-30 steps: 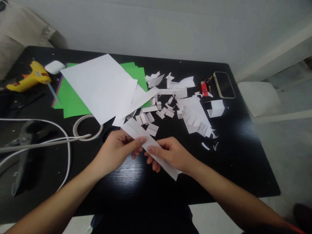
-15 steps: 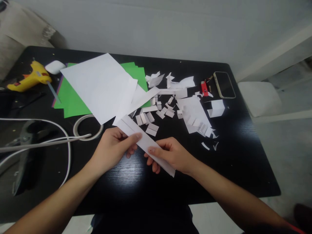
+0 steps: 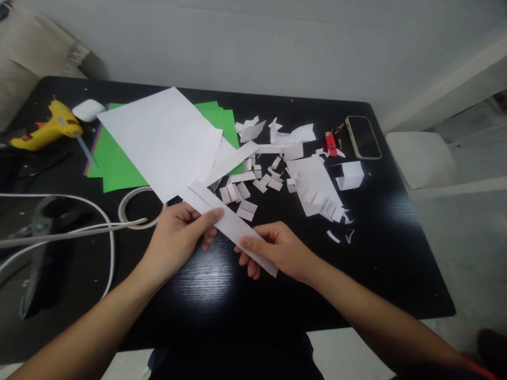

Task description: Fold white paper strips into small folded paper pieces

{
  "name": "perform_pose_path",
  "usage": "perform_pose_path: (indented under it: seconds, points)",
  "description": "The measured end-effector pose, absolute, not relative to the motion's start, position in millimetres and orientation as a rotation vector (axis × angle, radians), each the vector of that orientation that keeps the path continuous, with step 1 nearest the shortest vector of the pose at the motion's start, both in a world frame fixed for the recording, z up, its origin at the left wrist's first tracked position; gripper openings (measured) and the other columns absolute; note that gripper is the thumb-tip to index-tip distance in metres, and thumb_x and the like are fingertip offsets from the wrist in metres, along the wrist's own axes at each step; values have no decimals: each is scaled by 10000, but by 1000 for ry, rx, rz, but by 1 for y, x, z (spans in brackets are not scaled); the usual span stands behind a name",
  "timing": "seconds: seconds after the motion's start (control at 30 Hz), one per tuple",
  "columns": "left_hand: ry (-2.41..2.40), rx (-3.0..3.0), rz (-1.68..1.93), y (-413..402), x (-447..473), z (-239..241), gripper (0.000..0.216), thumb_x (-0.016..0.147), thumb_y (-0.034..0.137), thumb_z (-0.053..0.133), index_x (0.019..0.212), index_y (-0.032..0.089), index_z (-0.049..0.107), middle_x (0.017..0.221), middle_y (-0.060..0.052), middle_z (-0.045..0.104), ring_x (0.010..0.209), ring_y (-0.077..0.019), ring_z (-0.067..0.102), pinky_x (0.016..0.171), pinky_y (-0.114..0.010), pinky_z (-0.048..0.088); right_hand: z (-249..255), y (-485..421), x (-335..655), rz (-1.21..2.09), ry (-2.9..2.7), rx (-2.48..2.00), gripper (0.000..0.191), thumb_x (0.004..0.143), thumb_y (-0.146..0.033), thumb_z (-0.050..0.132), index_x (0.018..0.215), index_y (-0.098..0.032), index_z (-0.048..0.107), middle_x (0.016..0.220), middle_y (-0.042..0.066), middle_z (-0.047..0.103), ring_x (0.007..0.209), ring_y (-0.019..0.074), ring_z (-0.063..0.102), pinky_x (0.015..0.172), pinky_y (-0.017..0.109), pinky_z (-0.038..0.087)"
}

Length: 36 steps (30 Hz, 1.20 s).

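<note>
A long white folded paper strip [image 3: 228, 224] runs diagonally above the black table [image 3: 396, 253]. My left hand [image 3: 180, 240] pinches its upper-left part with thumb on top. My right hand [image 3: 277, 250] pinches the lower-right part, thumb over the strip and fingers curled under. Both hands are closed on the strip. Just beyond them lie several small cut white paper pieces [image 3: 245, 192].
A large white sheet [image 3: 162, 140] lies over green paper [image 3: 114, 163]. A yellow glue gun [image 3: 43, 126] and a white case [image 3: 87, 110] sit far left. White cable [image 3: 99, 227] loops at left. A red lighter [image 3: 329, 142], a phone [image 3: 363, 137] and more paper scraps [image 3: 317, 184] lie right.
The strip has slid up and to the left through my right hand's pinch, drawn by my left hand. My right hand has stayed nearly in place.
</note>
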<state>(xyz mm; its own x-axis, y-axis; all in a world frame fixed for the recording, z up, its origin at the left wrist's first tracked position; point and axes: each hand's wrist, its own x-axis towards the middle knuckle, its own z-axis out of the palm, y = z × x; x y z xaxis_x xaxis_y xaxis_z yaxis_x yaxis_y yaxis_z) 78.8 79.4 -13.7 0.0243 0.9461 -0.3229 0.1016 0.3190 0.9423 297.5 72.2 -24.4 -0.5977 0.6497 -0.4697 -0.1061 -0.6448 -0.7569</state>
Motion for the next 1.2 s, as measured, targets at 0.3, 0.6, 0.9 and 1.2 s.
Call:
perform_pose_path:
  seconds: [0.3,0.6,0.9,1.2]
  points:
    - [1204,974,720,74,88,-15,250,859,284,757,662,138,706,584,-1,683,466,-94,605,451,-183,495,-27,71,295,2193,-986,-1081,349,898,-448,760,819,-109,743,711,27,730,527,95,671,495,188,558]
    - [1189,941,726,75,88,-12,238,859,253,759,653,140,717,591,-1,689,469,-84,602,442,-164,498,-26,70,295,2190,-1012,-1083,373,894,-477,753,804,-115,737,668,18,712,526,102,663,501,200,551]
    - [1213,977,712,76,87,-10,251,866,241,739,633,150,720,569,-3,685,464,-94,614,443,-171,500,-26,71,296,2192,-1031,-1073,366,909,-473,742,832,-116,742,688,25,717,533,103,668,505,204,550]
    - [1282,1019,792,79,84,-11,282,896,247,695,631,150,694,544,0,670,460,-92,605,493,-186,502,-29,72,296,2158,-1008,-1102,328,901,-446,754,879,-118,753,753,33,730,511,83,625,459,193,517]
